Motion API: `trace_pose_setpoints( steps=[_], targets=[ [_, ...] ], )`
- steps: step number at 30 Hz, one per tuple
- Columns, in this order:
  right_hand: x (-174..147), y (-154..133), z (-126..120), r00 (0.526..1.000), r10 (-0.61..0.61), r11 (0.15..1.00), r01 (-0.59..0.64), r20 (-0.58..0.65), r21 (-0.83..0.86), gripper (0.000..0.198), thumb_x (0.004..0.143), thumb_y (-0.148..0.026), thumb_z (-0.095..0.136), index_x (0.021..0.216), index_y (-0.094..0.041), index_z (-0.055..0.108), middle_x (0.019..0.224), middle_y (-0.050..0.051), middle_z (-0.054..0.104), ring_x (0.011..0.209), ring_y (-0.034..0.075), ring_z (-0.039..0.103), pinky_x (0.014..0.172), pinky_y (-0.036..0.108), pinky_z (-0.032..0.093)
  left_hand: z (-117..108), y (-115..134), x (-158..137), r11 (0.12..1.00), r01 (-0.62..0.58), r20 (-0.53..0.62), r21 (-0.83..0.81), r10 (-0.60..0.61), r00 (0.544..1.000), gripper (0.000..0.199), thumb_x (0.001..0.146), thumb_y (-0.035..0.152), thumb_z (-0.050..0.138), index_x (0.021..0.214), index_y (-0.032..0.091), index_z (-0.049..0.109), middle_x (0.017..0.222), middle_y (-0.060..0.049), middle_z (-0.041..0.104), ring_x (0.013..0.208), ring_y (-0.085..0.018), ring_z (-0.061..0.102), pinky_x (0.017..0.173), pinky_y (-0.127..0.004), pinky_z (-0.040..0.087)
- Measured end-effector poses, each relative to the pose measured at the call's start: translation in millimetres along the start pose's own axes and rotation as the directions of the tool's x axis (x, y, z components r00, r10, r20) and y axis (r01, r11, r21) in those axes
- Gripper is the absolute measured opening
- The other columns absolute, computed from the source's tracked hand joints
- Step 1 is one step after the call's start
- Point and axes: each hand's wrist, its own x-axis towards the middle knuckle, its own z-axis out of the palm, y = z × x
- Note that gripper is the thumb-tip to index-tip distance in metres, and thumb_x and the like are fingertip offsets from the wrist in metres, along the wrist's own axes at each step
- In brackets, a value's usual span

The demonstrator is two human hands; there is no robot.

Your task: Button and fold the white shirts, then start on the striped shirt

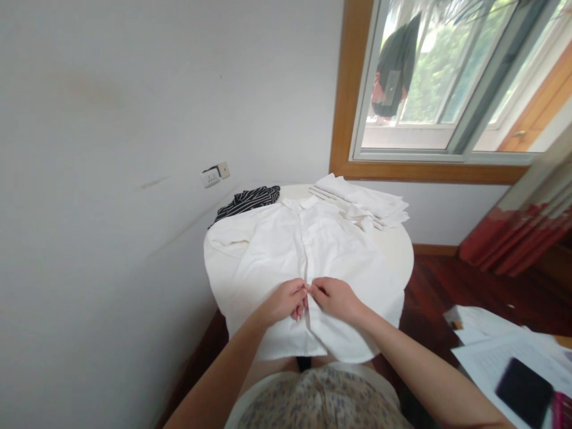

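A white button-front shirt (272, 256) lies spread face up on a round white table (404, 253), its collar toward the wall and its hem hanging over the near edge. My left hand (288, 299) and my right hand (333, 296) meet at the front placket, in the lower half of the shirt. Fingers of both hands are pinched on the placket edges, fingertips almost touching. Any button between them is too small to make out. One sleeve of the shirt lies folded at the left.
Folded white cloths (364, 199) are stacked at the table's back right. A black striped garment (248, 201) lies at the back left, near a wall socket (211, 177). Papers (496, 351) and a dark phone-like object (525, 390) are at lower right. A curtain (518, 220) hangs right.
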Motion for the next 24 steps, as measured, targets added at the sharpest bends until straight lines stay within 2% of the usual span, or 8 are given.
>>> trace_pose_setpoints(
  steps=[5, 12, 17, 20, 24],
  targets=[
    [0, -4, 2, 1.000, 0.005, 0.998, -0.006, -0.011, -0.068, 0.032, 0.095, -0.034, 0.039, 0.078, -0.020, 0.062, 0.075, 0.003, 0.065, 0.069, 0.014, 0.054, 0.060, 0.024, 0.027, 1, 0, 0, 1.000, 0.021, 0.001, 0.003, -0.021, 1.000, 0.024, 0.083, 0.039, 0.044, 0.073, 0.018, 0.047, 0.046, 0.006, 0.050, 0.039, -0.008, 0.048, 0.040, -0.019, 0.038],
    [7, 8, 6, 0.999, 0.039, 0.998, -0.041, 0.033, 0.054, 0.033, 0.093, -0.032, 0.041, 0.070, -0.019, 0.060, 0.064, -0.001, 0.058, 0.061, 0.012, 0.047, 0.057, 0.023, 0.027, 0, 5, 0, 0.998, 0.033, 0.041, 0.058, -0.036, 0.999, 0.032, 0.086, 0.047, 0.043, 0.071, 0.018, 0.047, 0.046, 0.004, 0.052, 0.037, -0.009, 0.050, 0.038, -0.020, 0.040],
    [9, 9, 3, 0.996, 0.049, 0.989, -0.059, 0.080, 0.132, 0.033, 0.092, -0.033, 0.041, 0.069, -0.018, 0.061, 0.060, -0.002, 0.053, 0.059, 0.011, 0.043, 0.055, 0.022, 0.026, 4, 1, -1, 0.996, -0.001, -0.024, 0.084, 0.003, 1.000, 0.034, 0.086, 0.050, 0.043, 0.073, 0.018, 0.048, 0.046, 0.004, 0.053, 0.038, -0.011, 0.054, 0.037, -0.019, 0.040],
    [8, 6, 0, 0.996, 0.057, 0.991, -0.065, 0.063, 0.117, 0.033, 0.091, -0.032, 0.042, 0.068, -0.018, 0.061, 0.060, -0.002, 0.054, 0.058, 0.011, 0.044, 0.055, 0.023, 0.026, 6, -1, -4, 0.999, 0.020, -0.053, 0.025, -0.019, 0.998, 0.036, 0.086, 0.053, 0.044, 0.079, 0.018, 0.049, 0.046, 0.004, 0.054, 0.039, -0.011, 0.055, 0.038, -0.020, 0.042],
    [6, 3, -3, 0.997, 0.032, 0.987, -0.042, 0.068, 0.157, 0.037, 0.092, -0.034, 0.041, 0.064, -0.018, 0.059, 0.056, -0.002, 0.052, 0.055, 0.010, 0.043, 0.054, 0.022, 0.027, 3, 3, -8, 0.987, 0.078, 0.004, -0.139, -0.078, 0.997, 0.041, 0.076, 0.055, 0.058, 0.086, 0.016, 0.051, 0.061, 0.001, 0.060, 0.050, -0.013, 0.062, 0.041, -0.021, 0.045]
  ],
)
